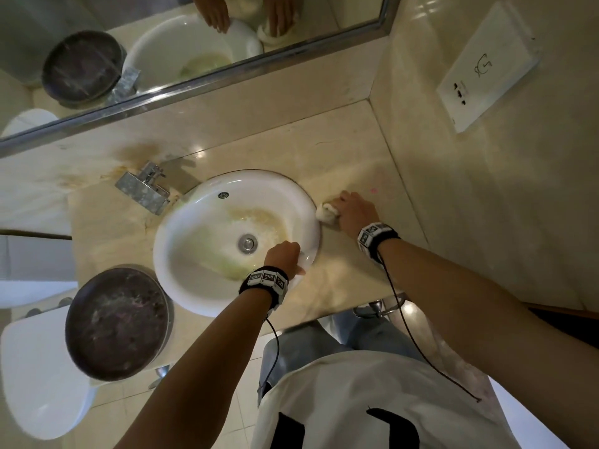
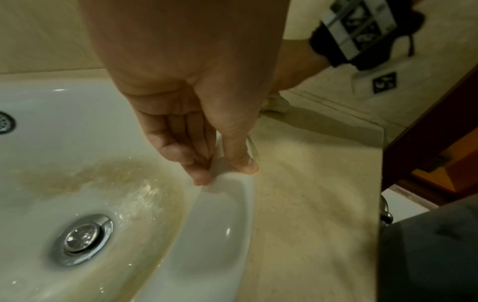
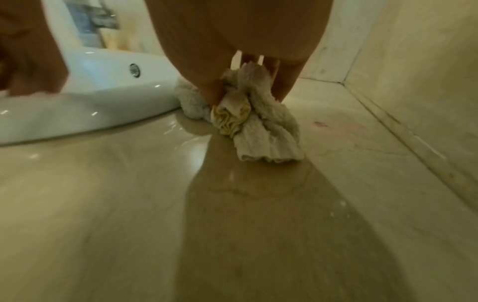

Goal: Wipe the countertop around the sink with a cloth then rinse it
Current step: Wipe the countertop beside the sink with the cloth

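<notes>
A white cloth (image 1: 325, 213) (image 3: 258, 126) lies bunched on the beige stone countertop (image 1: 340, 157) (image 3: 129, 204), touching the right side of the white oval sink (image 1: 194, 296) (image 3: 103, 110). My right hand (image 1: 353, 212) (image 3: 248, 90) grips the cloth from above and presses it onto the wet counter. My left hand (image 1: 285, 254) (image 2: 222, 169) holds the sink's near right rim (image 2: 220, 224), fingers inside the basin and thumb on the outer edge. The basin bottom is stained yellowish around the metal drain (image 1: 248, 243) (image 2: 80, 239).
A chrome faucet (image 1: 146, 189) stands at the sink's back left. A dark round lidded bin (image 1: 116, 322) and a toilet (image 1: 39, 384) are at the left. The side wall with a socket plate (image 1: 486, 66) bounds the counter on the right; a mirror (image 1: 194, 43) runs behind.
</notes>
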The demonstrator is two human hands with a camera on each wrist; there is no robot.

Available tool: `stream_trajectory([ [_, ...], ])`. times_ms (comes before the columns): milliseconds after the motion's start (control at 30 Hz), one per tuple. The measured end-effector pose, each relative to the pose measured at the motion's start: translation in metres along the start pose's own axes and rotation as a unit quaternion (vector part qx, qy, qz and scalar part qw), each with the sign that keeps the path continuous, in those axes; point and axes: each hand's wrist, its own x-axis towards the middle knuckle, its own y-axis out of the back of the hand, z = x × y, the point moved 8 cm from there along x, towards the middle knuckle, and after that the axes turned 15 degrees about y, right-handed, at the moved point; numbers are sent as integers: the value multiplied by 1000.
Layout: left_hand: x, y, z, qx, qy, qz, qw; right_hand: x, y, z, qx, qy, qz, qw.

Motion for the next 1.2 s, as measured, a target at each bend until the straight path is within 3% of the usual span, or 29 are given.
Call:
stream_trajectory([
  [267,0,0,6,32,-13,-1,999,27,17,29,57,-78,2,995],
  [533,-1,7,14,88,-54,-12,995,-79,53,71,78,-216,173,958],
  [833,-2,4,30,176,-79,-9,981,-174,3,81,89,-408,130,899],
  [1200,2,5,37,217,-84,-30,972,-158,-5,93,136,-510,157,835],
])
